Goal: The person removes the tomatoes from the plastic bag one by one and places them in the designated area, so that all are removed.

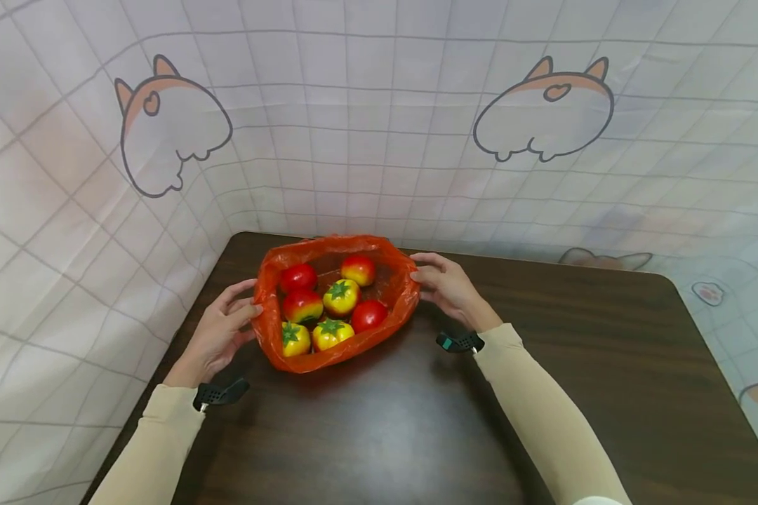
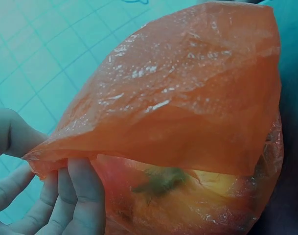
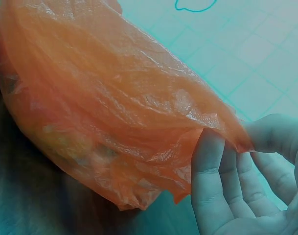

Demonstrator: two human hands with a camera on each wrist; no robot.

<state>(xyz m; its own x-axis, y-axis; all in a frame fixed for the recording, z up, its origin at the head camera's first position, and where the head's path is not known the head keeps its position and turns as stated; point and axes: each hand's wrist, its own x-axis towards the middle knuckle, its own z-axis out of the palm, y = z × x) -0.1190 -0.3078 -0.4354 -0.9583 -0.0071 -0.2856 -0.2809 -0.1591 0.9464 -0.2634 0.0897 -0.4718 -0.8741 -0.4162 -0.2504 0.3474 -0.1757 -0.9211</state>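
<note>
A red plastic bag (image 1: pixel 328 361) stands wide-mouthed on the dark table, with several round fruits inside. Some are glossy red, such as the one at the right (image 1: pixel 369 315); others are yellow with green star-shaped tops, like the tomato-shaped fruit (image 1: pixel 341 297) in the middle. My left hand (image 1: pixel 223 330) pinches the bag's left rim between thumb and fingers, as the left wrist view shows. At the opposite rim, my right hand (image 1: pixel 447 286) pinches the plastic (image 3: pixel 139 107) the same way. Through the bag's side a fruit with a green top (image 2: pixel 163 183) shows.
The dark wooden table (image 1: pixel 581 365) extends to the right and toward me. Behind and to the left hangs a white gridded cloth (image 1: pixel 354 140) with cartoon animals, close to the table's edges. A dark band (image 1: pixel 460 342) circles each wrist.
</note>
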